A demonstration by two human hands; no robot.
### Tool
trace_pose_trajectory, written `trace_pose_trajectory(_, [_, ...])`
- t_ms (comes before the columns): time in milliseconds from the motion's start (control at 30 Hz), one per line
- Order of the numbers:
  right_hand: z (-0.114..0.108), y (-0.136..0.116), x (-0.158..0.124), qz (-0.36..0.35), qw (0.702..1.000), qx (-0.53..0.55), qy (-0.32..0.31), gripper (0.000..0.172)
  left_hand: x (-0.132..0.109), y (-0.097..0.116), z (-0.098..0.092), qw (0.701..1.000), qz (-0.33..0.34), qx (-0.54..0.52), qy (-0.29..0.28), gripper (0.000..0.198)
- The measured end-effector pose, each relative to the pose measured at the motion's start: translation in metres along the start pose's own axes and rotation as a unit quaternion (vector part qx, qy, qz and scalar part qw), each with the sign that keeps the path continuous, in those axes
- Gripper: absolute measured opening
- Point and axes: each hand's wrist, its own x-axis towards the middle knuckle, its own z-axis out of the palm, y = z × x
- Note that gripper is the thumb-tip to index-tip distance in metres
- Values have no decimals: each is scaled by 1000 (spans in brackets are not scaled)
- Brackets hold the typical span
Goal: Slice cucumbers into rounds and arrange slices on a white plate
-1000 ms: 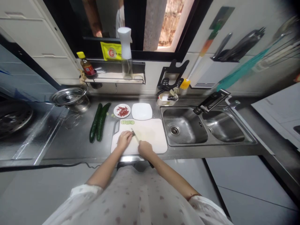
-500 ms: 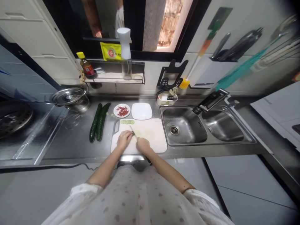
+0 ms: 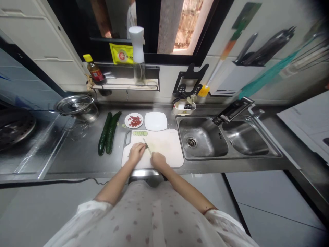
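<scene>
My right hand (image 3: 158,160) is closed round the handle of a knife (image 3: 148,146), its blade slanting up and left over the white cutting board (image 3: 169,147). My left hand (image 3: 137,152) has its fingers bent together on a small green piece of cucumber (image 3: 146,145), mostly hidden under the fingertips, beside the blade. Along the board's far edge lies a row of overlapping cucumber slices (image 3: 140,133). To the left, two whole cucumbers (image 3: 110,133) rest side by side on the steel counter.
Behind the board stand a small plate of chopped red pieces (image 3: 134,120) and a white square plate (image 3: 155,121). A double sink (image 3: 203,137) is at the right. At the left sits a lidded steel pot (image 3: 77,106). A shelf (image 3: 123,84) with bottles hangs below the window.
The right hand and knife have shifted slightly right, away from the left fingertips. My left hand stays almost where it was on the cucumber piece. The view has tilted a little.
</scene>
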Motion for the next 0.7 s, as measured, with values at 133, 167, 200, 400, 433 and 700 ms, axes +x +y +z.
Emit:
trace_pose_trajectory(133, [2,1,3,-2,1000,2,6,33,0,-2,2,1000,-3,1,1,21])
trace_pose_trajectory(167, [2,1,4,-1,1000,3,6,33,0,-2,2,1000,-3,0,1,21])
trace_pose_trajectory(200, [1,1,5,-1,1000,3,6,33,0,-2,2,1000,-3,-1,1,21])
trace_pose_trajectory(400, [0,0,7,-1,1000,3,11,33,1,-1,1,1000,-4,0,1,21])
trace_pose_trajectory(433, [1,-1,7,-1,1000,2,11,33,1,0,1,1000,-5,0,0,21])
trace_pose_trajectory(700, [5,-1,-1,11,1000,1,14,32,-1,1,1,1000,-6,0,4,21])
